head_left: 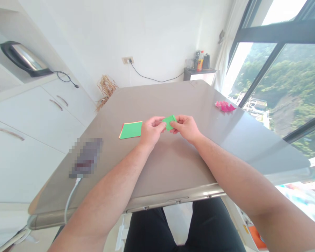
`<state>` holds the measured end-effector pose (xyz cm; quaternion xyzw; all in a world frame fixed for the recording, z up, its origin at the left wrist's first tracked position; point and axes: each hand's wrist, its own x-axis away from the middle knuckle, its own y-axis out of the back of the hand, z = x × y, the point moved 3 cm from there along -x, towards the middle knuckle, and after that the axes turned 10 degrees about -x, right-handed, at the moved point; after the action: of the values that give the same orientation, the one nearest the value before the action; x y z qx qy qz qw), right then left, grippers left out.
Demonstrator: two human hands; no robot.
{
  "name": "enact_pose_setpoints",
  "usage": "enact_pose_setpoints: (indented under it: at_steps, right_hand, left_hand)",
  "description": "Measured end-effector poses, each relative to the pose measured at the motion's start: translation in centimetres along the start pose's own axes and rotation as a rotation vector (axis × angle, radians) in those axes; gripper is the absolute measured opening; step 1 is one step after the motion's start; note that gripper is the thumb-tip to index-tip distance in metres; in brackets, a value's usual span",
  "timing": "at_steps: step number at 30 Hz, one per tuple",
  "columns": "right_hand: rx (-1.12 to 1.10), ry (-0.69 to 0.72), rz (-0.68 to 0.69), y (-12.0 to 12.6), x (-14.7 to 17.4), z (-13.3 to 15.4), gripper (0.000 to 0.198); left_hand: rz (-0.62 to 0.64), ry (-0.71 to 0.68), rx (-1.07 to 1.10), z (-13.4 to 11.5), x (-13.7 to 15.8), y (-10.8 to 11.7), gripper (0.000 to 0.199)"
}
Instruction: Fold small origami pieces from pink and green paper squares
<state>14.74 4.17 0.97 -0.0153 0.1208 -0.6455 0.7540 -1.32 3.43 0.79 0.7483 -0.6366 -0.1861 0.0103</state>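
Observation:
A small folded piece of green paper (168, 122) is held between both hands above the table. My left hand (152, 130) pinches its left side, thumb on top. My right hand (185, 126) grips the right side, its thumb pressing on the paper near a folded edge. Just left of my left hand lies a stack of square coloured paper (130, 130), green on top with red and yellow edges showing beneath. My left hand covers the stack's right edge from view.
The grey-brown table (170, 168) spreads around my hands. Pink folded paper pieces (225, 106) sit near its right edge by the window. A blurred-out dark device (86, 157) with a white cable (70, 196) lies at the left. A bottle (200, 61) stands on a cabinet behind.

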Motion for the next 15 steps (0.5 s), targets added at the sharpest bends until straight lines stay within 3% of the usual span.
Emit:
enact_pose_setpoints:
  at_steps: [3, 7, 15]
  right_hand:
    - [0.033, -0.006, 0.028, -0.07, 0.30, 0.31, 0.009]
    - [0.082, -0.005, 0.042, -0.04, 0.53, 0.59, 0.010]
    - [-0.019, 0.001, 0.132, -0.06, 0.48, 0.51, 0.019]
  left_hand:
    - [0.074, 0.104, 0.112, 0.01, 0.01, -0.04, 0.020]
    - [0.084, 0.130, 0.137, 0.05, 0.05, -0.08, 0.015]
    - [-0.028, 0.167, 0.204, 0.06, -0.22, 0.57, 0.023]
